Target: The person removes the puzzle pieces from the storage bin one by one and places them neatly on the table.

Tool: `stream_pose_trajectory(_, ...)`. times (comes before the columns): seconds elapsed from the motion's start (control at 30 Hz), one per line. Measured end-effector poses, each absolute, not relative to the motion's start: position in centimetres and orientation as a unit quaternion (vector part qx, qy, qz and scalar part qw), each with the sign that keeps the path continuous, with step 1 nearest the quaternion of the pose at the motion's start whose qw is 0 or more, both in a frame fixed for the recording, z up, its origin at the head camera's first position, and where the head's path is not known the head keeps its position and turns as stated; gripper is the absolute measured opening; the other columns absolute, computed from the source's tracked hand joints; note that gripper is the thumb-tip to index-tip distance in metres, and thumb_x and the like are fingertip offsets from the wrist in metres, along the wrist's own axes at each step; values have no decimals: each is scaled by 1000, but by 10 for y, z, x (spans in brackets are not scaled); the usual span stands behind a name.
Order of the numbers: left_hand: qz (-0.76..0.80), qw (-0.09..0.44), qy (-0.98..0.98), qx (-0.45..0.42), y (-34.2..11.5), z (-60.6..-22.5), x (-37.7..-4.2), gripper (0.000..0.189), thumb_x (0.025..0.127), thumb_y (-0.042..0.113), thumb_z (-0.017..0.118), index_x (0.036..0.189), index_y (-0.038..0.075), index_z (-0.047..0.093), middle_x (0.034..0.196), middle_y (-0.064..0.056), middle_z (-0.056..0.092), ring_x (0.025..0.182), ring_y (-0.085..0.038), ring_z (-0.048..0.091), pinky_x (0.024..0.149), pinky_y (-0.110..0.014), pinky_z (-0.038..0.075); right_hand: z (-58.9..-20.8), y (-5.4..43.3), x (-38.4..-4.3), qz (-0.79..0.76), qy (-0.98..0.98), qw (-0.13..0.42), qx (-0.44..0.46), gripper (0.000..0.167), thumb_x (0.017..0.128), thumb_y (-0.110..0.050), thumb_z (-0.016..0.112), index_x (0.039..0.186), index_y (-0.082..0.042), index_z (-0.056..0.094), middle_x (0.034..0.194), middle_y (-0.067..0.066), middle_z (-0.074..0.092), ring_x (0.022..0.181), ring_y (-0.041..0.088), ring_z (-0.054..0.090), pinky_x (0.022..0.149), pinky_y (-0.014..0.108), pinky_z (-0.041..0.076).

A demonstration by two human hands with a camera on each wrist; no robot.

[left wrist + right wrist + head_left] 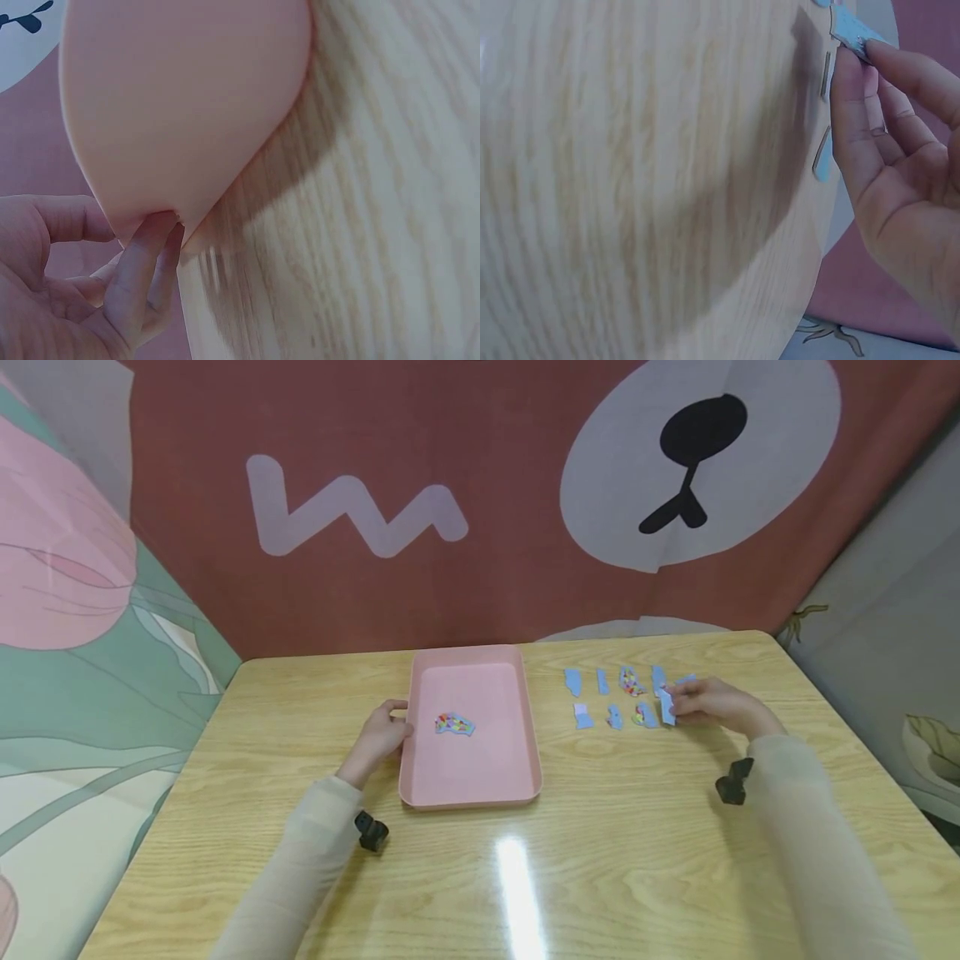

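A pink tray (468,789) lies on the table with one puzzle piece (454,724), multicoloured with a blue edge, inside it. At the tray's left side, my left hand (382,735) pinches the wall, fingertips against its outside in the left wrist view. Between thumb and fingertips, my right hand (716,703) holds a light blue puzzle piece (851,28), raised over the right end of two rows of pieces. Behind that hand, another blue piece (686,679) is partly hidden.
Several loose pieces lie right of the tray, among them a multicoloured one (630,681) and a plain blue one (573,682). The wooden table (615,852) ends at a brown-red cloth backdrop (495,593).
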State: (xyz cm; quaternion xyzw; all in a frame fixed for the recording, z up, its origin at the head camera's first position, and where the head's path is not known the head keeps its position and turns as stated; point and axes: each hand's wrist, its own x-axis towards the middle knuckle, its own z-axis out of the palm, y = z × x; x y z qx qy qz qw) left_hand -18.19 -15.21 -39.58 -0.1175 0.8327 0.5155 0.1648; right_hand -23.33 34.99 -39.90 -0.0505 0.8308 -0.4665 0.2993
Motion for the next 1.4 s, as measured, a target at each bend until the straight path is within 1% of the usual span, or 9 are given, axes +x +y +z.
stream_pose_trajectory(0.1, 515, 166, 833, -118, -152, -396, -182, 56, 90, 1, 44, 144, 0, 31, 133, -29, 52, 87, -21, 61, 61, -24, 50, -401, 354, -232, -465, 831, 302, -40, 62, 97, -11, 50, 142, 19, 20, 137, 33, 39, 91, -10, 56, 94, 28, 52)
stream_pose_trajectory(0.23, 515, 167, 832, -119, -152, -395, -182, 55, 90, 1, 43, 144, 0, 31, 132, -29, 52, 89, -22, 61, 61, -24, 50, -402, 358, -230, -466, 831, 302, -32, 63, 96, -12, 52, 142, 19, 21, 126, 16, 52, 90, -9, 57, 93, 28, 52)
stream_pose_trajectory(0.4, 517, 169, 831, -118, -152, -396, -181, 55, 90, 1, 43, 144, -1, 31, 132, -30, 52, 91, -23, 62, 62, -25, 51, -404, 361, -230, -469, 828, 306, -27, 62, 95, -11, 54, 140, 18, 23, 109, -2, 57, 89, -7, 58, 91, 26, 53)
stream_pose_trajectory(0.47, 517, 169, 831, -118, -152, -396, -181, 55, 90, 1, 43, 144, -1, 31, 132, -29, 52, 92, -23, 62, 63, -25, 51, -405, 360, -230, -472, 827, 306, -23, 61, 95, -11, 54, 140, 18, 24, 105, -6, 57, 89, -6, 59, 89, 24, 53)
stream_pose_trajectory(0.63, 514, 170, 832, -120, -152, -395, -181, 55, 90, 2, 44, 144, 0, 32, 133, -28, 52, 90, -21, 60, 62, -24, 50, -406, 361, -230, -473, 826, 306, -19, 61, 96, -12, 53, 140, 19, 25, 103, -8, 58, 88, -5, 60, 87, 23, 53)
stream_pose_trajectory(0.97, 523, 168, 828, -116, -152, -395, -182, 57, 88, 0, 43, 144, -1, 31, 132, -29, 52, 79, -16, 58, 60, -23, 48, -407, 364, -233, -471, 825, 310, -12, 59, 97, -14, 51, 141, 18, 27, 109, -8, 59, 90, -7, 60, 88, 24, 54)
stream_pose_trajectory(1.17, 522, 172, 828, -111, -154, -395, -182, 59, 88, 0, 44, 145, -1, 30, 132, -29, 52, 83, -18, 59, 65, -25, 51, -405, 365, -231, -465, 833, 301, -19, 58, 97, -13, 51, 140, 19, 28, 121, 5, 60, 90, -9, 59, 89, 26, 54)
stream_pose_trajectory(1.27, 524, 172, 827, -109, -154, -395, -182, 59, 87, 0, 44, 145, -2, 30, 131, -29, 52, 81, -17, 59, 65, -26, 51, -404, 366, -231, -464, 834, 297, -23, 59, 97, -13, 50, 140, 20, 26, 126, 10, 58, 90, -10, 58, 90, 26, 53)
stream_pose_trajectory(1.4, 527, 175, 824, -109, -155, -394, -182, 59, 87, 0, 43, 145, -1, 30, 129, -29, 53, 75, -15, 57, 64, -25, 51, -401, 364, -232, -483, 826, 291, -9, 61, 98, -15, 49, 142, 19, 23, 116, -1, 61, 90, -10, 58, 88, 24, 53)
